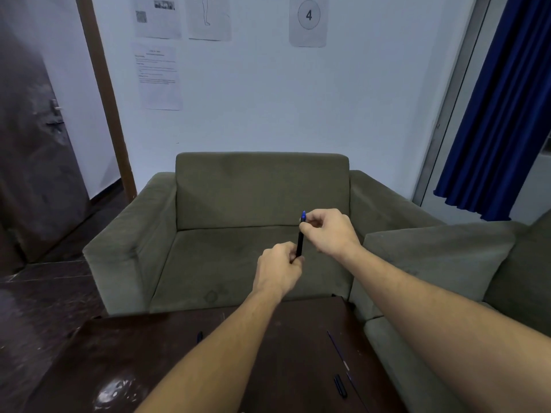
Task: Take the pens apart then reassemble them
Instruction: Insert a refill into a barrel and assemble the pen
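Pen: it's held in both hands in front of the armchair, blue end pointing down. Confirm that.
No. The head view shows the pen held in both hands in front of the armchair, but its blue end points up, pinched by the right hand; the left hand grips the lower end.

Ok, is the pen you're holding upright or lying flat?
Roughly upright, in mid-air: the left hand holds the lower end of the black pen, the right hand pinches its blue top.
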